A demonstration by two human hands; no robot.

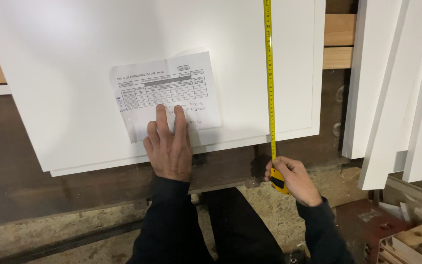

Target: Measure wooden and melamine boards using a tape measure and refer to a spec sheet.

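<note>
Two bare hands at work, one thing each. Left hand (168,149) lies flat, grip fully open, nothing clasped; fingers spread, fingertips (161,113) pressing on the single white printed paper sheet w/ grey table grid and blue pen notes (164,93). Sheet lies just ahead of the palm, rectangular, tilted a bit, its far right corner curling up. It rests on the large flat white painted panel (74,63), which carries it like a tabletop; palm sits over the panel's near edge.

Right hand (293,178) has its grip closed around the yellow-and-black tape measure case (278,180). One yellow steel tape blade w/ black marks (269,73) runs straight out from that grip, away from the person, long axis near vertical in view, crossing the panel's right part and leaving the frame at top. Blade lies well right of the sheet, approx parallel to the panel's right edge.

Right of the tape hand: several white boards (391,88) leaning together, count unclear. Below them, a dark red metal bracket (367,220) and wood offcuts (416,239) on the speckled floor (269,215). Dark sleeves on both arms.
</note>
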